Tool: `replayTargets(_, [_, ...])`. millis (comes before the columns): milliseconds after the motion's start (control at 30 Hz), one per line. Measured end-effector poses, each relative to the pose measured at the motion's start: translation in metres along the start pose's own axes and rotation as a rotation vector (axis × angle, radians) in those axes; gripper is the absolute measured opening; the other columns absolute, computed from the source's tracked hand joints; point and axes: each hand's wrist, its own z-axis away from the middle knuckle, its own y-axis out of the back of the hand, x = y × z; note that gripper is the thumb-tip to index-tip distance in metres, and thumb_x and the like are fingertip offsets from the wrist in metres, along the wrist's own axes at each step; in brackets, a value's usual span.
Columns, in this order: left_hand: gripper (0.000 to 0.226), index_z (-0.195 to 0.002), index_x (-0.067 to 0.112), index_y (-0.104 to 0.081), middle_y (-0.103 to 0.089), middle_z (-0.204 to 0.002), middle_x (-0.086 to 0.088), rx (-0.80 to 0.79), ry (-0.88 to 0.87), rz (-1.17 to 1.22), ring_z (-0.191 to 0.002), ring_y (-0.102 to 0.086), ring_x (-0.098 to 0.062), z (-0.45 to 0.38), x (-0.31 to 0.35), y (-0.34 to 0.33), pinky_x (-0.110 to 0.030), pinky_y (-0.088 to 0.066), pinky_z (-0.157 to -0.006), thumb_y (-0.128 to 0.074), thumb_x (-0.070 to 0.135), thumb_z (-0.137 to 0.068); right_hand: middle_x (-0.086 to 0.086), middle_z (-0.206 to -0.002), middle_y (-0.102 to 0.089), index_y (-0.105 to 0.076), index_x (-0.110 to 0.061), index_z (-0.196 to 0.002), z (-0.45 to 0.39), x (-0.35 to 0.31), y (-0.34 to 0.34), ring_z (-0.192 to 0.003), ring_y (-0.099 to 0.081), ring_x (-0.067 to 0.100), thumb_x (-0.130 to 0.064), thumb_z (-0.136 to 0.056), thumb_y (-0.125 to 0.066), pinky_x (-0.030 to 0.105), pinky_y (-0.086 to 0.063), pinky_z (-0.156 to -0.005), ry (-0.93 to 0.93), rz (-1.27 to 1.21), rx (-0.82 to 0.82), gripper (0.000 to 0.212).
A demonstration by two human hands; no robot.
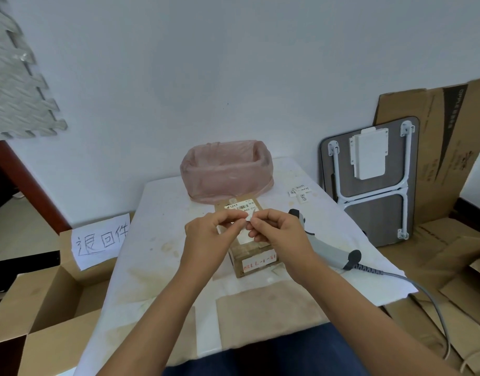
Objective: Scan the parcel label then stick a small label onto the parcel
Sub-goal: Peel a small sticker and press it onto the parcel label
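Observation:
A brown cardboard parcel (253,260) lies in the middle of the white table (157,240), a white shipping label with a barcode on its far top end. Both hands hover just above the parcel. My left hand (210,234) and my right hand (278,230) pinch one small white label (248,219) between their fingertips, each holding one end. The grey handheld scanner (331,252) lies on the table to the right of the parcel, its coiled cable running off the right edge.
A bin lined with a pink bag (228,170) stands behind the parcel. Several small labels (301,193) lie at the back right. An open carton with a handwritten sign (100,238) sits at the left. A folded table (369,183) and flattened cardboard lean at the right.

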Motion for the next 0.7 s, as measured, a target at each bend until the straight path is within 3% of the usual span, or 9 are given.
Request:
replayTargets(100, [0.011,-0.094,0.035,-0.078,-0.074,-0.084,0.022,0.003,0.02,0.022,-0.088,-0.063,0.01,0.0003,-0.002,-0.0004,-0.006,-0.041,-0.076,-0.072,0.03,-0.086,0.012,-0.082,-0.072,-0.072,-0.005,-0.091,-0.0005,0.0019,-0.0001,-0.073,-0.065,0.013,-0.005,-0.089,-0.062,0.022,-0.054,-0.07,-0.013,-0.011,0.004,0.011])
replayTargets(200, [0.011,-0.094,0.035,-0.078,-0.075,-0.086,0.02,0.01,0.02,0.027,-0.088,-0.063,0.009,0.0004,-0.0024,-0.0007,-0.002,-0.04,-0.074,-0.072,0.03,-0.086,0.015,-0.083,-0.072,-0.072,-0.002,-0.094,-0.001,0.0021,-0.0006,-0.073,-0.064,0.014,-0.006,-0.087,-0.065,0.022,-0.054,-0.07,-0.013,-0.012,0.004,0.01])
replayTargets(400, [0.012,-0.088,0.042,-0.076,-0.07,-0.086,0.031,0.014,-0.02,0.009,-0.088,-0.063,0.008,-0.0006,-0.0015,-0.0011,-0.018,-0.045,-0.083,-0.072,0.031,-0.085,0.011,-0.081,-0.072,-0.073,-0.004,-0.094,-0.0015,0.0013,-0.0002,-0.072,-0.065,0.013,-0.011,-0.089,-0.064,0.021,-0.053,-0.067,-0.011,-0.022,0.004,0.013])
replayTargets(567, [0.012,-0.084,0.054,-0.071,-0.073,-0.083,0.024,0.039,-0.063,-0.026,-0.089,-0.065,0.001,0.0,0.0008,-0.0018,-0.046,-0.048,-0.096,-0.069,0.042,-0.084,0.008,-0.078,-0.072,-0.074,-0.005,-0.091,-0.0021,0.0005,-0.0011,-0.072,-0.065,0.015,-0.013,-0.09,-0.062,0.023,-0.053,-0.068,-0.026,-0.047,0.017,0.014])
replayTargets(700, [0.014,-0.079,0.064,-0.063,-0.072,-0.079,0.024,0.045,-0.083,-0.06,-0.094,-0.065,-0.009,-0.0004,0.003,-0.0017,-0.052,-0.047,-0.095,-0.061,0.051,-0.081,0.007,-0.076,-0.071,-0.074,-0.003,-0.09,-0.002,0.0006,-0.001,-0.071,-0.064,0.014,-0.01,-0.09,-0.062,0.021,-0.053,-0.066,-0.035,-0.067,0.017,0.014])
